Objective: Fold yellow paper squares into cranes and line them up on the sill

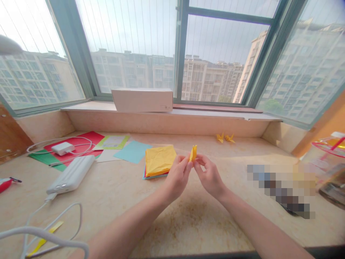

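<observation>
A small folded piece of yellow paper (193, 153) is pinched upright between both hands above the counter. My left hand (179, 172) grips its left side, thumb and fingers pressed together. From the right, my right hand (208, 174) holds the same folded paper near its lower edge with thumb and index finger. Just left of my left hand lies a stack of yellow paper sheets (159, 160), creased on top, with red and blue sheets showing below. Two yellow origami cranes (220, 137) stand farther back on the right. The finer folds are too small to make out.
Coloured sheets, including a light blue sheet (133, 151) and a red sheet (93, 137), lie at left. Near them are a white charger (63, 148), a white power bank (71, 174) and looping cables. A white box (142, 100) sits on the sill. A pixelated object (280, 189) lies at right.
</observation>
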The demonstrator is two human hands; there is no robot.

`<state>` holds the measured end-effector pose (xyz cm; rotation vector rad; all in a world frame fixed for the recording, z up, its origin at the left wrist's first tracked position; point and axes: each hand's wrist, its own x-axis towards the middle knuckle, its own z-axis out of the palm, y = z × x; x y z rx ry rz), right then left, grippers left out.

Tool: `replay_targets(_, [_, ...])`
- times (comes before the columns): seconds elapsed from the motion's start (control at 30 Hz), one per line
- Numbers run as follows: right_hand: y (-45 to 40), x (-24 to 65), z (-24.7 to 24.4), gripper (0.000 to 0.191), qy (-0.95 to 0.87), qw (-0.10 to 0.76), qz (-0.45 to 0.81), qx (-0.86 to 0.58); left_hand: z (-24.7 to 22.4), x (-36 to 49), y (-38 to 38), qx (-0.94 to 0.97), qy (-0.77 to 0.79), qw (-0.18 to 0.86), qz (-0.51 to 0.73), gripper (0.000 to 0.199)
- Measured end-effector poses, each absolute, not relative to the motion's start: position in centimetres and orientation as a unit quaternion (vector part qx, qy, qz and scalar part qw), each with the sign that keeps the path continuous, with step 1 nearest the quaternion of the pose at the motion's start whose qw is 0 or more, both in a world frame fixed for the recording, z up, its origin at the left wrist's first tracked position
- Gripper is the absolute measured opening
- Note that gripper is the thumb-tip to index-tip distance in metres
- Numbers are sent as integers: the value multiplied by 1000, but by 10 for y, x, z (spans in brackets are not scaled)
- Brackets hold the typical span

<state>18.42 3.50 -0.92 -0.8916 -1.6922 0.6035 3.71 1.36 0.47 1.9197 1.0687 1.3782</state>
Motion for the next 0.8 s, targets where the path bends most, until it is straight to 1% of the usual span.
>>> replay_targets(0.2, [43,185,-11,18,-659,570,344,-349,3,38,16,671,396,282,560,33])
replay_targets(0.37, [41,183,-11,19,-672,542,384,-328,4,36,16,636,423,313,565,35])
replay_targets(0.43, [39,183,-10,20,-672,537,394,-324,4,36,15,644,414,310,564,30])
replay_targets(0.53, [36,183,-9,24,-665,538,407,-320,6,35,15,682,406,276,542,12])
replay_targets(0.6, [33,182,-9,28,-662,540,411,-319,9,34,14,707,408,237,526,5])
replay_targets(0.7, [32,181,-9,29,-656,544,419,-312,13,33,11,725,409,189,520,8])
replay_targets(0.8, [32,181,-11,22,-657,554,415,-300,16,31,8,735,406,172,515,16])
